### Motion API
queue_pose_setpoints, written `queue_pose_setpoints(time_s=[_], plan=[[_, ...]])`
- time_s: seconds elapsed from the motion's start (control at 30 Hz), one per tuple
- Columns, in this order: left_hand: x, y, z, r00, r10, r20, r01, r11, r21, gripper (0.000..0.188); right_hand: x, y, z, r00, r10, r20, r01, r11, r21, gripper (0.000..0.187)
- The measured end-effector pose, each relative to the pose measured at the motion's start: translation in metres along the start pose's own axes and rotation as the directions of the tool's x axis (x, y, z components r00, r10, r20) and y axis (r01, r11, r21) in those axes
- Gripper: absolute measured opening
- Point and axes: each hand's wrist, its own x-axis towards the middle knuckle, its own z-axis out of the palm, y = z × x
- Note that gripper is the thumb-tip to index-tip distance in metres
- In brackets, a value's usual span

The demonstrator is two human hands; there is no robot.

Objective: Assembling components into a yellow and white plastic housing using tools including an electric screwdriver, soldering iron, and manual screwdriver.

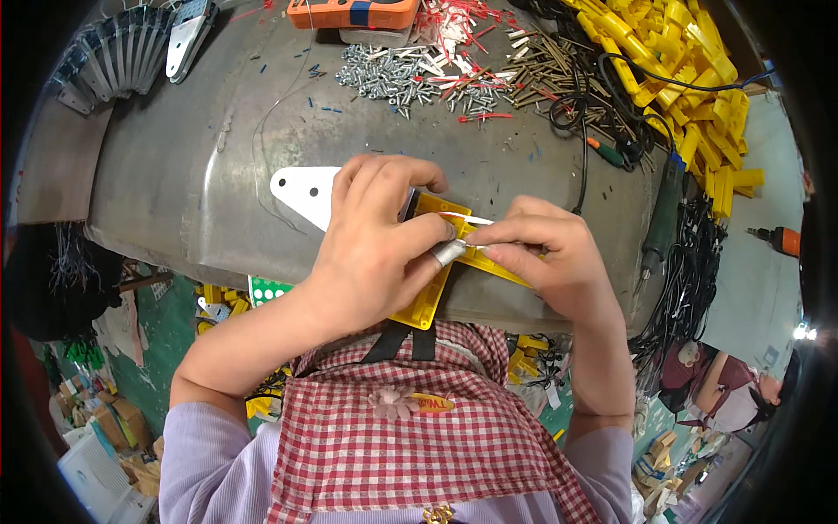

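At the table's near edge, my left hand (371, 236) is closed on a yellow plastic housing (425, 301), thumb over its open inner side. Silvery tape wraps one of its fingers. From the right, my right hand (559, 249) pinches thumb and forefinger together over the housing's narrow handle part (502, 269), close to the taped finger. Whatever sits in that pinch is too small to make out. A thin white sleeve with a red end (463, 217) lies across the housing by the right forefinger. Partly hidden behind my left hand is a white tapered plate with holes (301, 188).
Loose screws (384, 77), white-and-red sleeves (454, 35) and brass-coloured pins (559, 70) lie across the table's far side, near an orange device (353, 13). Yellow housings (690, 79) pile up at far right, beside a green-handled screwdriver (605, 153) and black cables (685, 262). Another person (724, 384) is at lower right.
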Motion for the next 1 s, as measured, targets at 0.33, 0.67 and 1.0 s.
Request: queue_pose_setpoints(time_s=[0.33, 0.67, 1.0], plan=[[-0.004, -0.006, 0.007, 0.978, 0.188, -0.090, -0.180, 0.980, 0.087, 0.029, 0.002, 0.007, -0.002, 0.963, 0.271, -0.011, -0.262, 0.940, 0.219, 0.016], [0.002, 0.003, 0.006, 0.999, 0.045, 0.011, -0.045, 0.996, 0.072, 0.032, -0.005, 0.000, 0.003, 0.988, 0.040, -0.147, -0.059, 0.990, -0.126, 0.011], [-0.014, 0.007, 0.007, 0.967, 0.201, 0.159, -0.246, 0.903, 0.353, 0.016, 0.004, 0.033, 0.017, 0.970, -0.026, -0.242, -0.033, 0.971, -0.235, 0.018]])
